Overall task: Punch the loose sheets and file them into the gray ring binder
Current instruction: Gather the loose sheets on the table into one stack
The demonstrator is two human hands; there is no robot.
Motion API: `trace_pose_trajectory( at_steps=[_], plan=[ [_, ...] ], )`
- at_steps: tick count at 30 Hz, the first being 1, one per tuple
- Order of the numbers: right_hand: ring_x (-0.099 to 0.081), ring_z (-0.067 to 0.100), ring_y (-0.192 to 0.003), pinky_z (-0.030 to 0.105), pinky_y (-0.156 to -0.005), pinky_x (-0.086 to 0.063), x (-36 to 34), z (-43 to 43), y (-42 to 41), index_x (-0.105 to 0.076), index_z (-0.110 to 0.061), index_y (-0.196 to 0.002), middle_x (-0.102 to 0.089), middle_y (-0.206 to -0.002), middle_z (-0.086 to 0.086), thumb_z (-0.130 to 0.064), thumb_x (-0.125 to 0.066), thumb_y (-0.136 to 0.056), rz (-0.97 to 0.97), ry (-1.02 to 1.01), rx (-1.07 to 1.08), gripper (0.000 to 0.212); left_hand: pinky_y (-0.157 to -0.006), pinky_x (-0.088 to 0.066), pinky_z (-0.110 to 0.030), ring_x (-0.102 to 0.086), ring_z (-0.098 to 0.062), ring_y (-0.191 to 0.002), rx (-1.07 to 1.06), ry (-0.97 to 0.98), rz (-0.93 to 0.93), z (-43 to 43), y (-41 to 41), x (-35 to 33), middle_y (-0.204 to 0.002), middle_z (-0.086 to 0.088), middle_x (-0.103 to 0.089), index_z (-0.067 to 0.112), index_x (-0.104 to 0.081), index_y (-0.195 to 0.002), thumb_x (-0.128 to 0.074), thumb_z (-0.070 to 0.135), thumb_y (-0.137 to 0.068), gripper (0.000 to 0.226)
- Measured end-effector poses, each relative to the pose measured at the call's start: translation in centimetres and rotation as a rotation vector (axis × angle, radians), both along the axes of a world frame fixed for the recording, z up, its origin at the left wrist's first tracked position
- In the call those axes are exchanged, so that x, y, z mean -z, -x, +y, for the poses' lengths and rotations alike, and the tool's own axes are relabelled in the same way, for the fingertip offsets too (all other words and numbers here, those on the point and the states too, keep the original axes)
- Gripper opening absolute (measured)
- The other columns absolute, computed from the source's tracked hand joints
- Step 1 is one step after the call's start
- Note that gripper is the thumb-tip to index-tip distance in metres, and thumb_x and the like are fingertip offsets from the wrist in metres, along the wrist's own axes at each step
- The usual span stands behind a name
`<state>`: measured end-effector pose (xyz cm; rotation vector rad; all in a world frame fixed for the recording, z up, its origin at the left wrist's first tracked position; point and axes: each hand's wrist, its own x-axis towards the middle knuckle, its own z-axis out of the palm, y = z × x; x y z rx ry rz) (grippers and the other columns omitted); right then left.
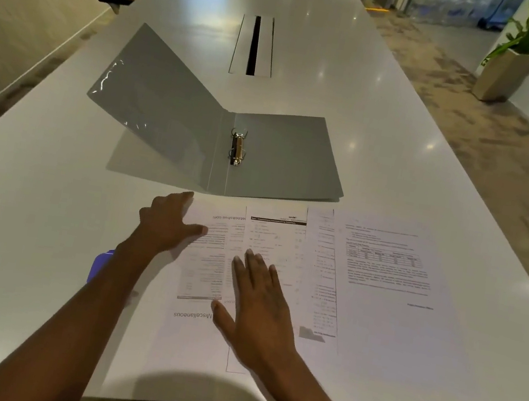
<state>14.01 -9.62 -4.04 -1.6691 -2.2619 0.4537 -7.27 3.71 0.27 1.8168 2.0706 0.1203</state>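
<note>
While the gray ring binder (pixel 230 146) lies open on the white bench (pixel 389 123), loose sheets (pixel 375 280) overlap just in front of it. Left hand (pixel 166 223) and right hand (pixel 256 306) press flat on them, each grip spread wide, holding nothing. A purple object (pixel 100 264) peeks from behind the left forearm.

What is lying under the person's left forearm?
A purple object shows beside the left forearm; most of it is covered, so I cannot tell what it is.
</note>
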Motion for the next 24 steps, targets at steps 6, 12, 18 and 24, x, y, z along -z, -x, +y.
trace_pose_trajectory(
  at_steps=[6, 12, 18, 24],
  plan=[
    [0.014, 0.012, -0.157, 0.038, -0.126, 0.011, 0.5, 0.0, 0.1, -0.008, -0.027, -0.166, 0.007, -0.172, -0.006, -0.066, -0.03, -0.102, -0.013, 0.009, 0.013, 0.078, -0.112, -0.041, -0.053, -0.06, -0.032, -0.129, -0.115, -0.107, -0.18, 0.1, 0.4, 0.0, -0.143, -0.009, -0.065, 0.015, -0.056, -0.147, -0.085, 0.033, -0.085, 0.071],
    [0.015, 0.013, -0.159, 0.041, -0.131, 0.001, 0.5, -0.1, 0.1, 0.001, -0.028, -0.165, 0.013, -0.173, -0.007, -0.072, -0.016, -0.098, 0.027, 0.048, 0.043, 0.082, -0.092, -0.05, -0.034, -0.07, -0.031, -0.106, -0.275, -0.208, -0.437, -0.6, 0.4, -0.7, -0.126, -0.016, -0.072, 0.005, -0.064, -0.137, -0.081, 0.008, -0.086, 0.053],
    [-0.007, 0.018, -0.161, 0.035, -0.129, -0.014, 0.4, -0.2, 0.3, -0.022, -0.026, -0.16, -0.009, -0.174, -0.002, -0.061, -0.043, -0.1, 0.109, 0.039, 0.153, 0.073, -0.065, -0.044, -0.022, -0.066, -0.022, -0.08, -0.343, -0.204, -0.535, -1.9, 0.9, -0.7, -0.083, -0.006, -0.073, 0.007, -0.075, -0.089, -0.078, 0.008, -0.085, 0.005],
    [-0.04, 0.019, -0.148, 0.029, -0.119, -0.032, 0.1, -0.3, 0.8, -0.054, -0.019, -0.134, -0.043, -0.159, 0.001, -0.051, -0.059, -0.096, 0.105, -0.051, 0.245, 0.049, -0.071, -0.061, -0.042, -0.067, -0.023, -0.059, -0.354, -0.168, -0.705, -3.0, 1.2, -0.4, -0.07, -0.01, -0.076, 0.013, -0.076, -0.086, -0.077, 0.013, -0.085, 0.002]
  ],
)
